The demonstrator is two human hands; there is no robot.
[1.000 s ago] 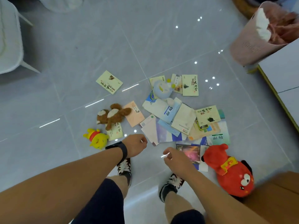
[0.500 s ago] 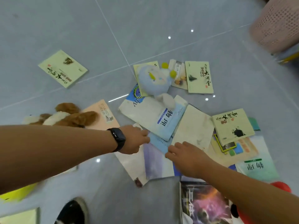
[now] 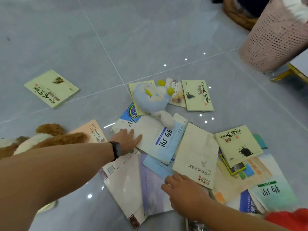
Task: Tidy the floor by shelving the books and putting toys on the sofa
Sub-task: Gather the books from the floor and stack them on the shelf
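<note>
Several books lie scattered and overlapping on the grey tile floor. My left hand (image 3: pixel 127 139) rests with straight fingers on the left edge of a white-and-blue book (image 3: pixel 156 140). My right hand (image 3: pixel 181 192) lies flat on a pale lilac book (image 3: pixel 153 185), its fingers touching the near edge of a cream book (image 3: pixel 196 155). A blue plush toy (image 3: pixel 150 99) sits on the books at the far side of the pile. A brown plush dog (image 3: pixel 48 139) lies at the left, partly behind my left arm. A red plush toy (image 3: pixel 290 217) shows at the bottom right corner.
A lone pale-green book (image 3: pixel 51 88) lies apart at the far left. A pink perforated basket (image 3: pixel 273 35) stands at the upper right beside a gold-edged furniture corner (image 3: pixel 298 72). Bare tiles stretch across the far left.
The view has dropped closer to the pile. Both hands moved forward from above my feet onto the books and spread flat.
</note>
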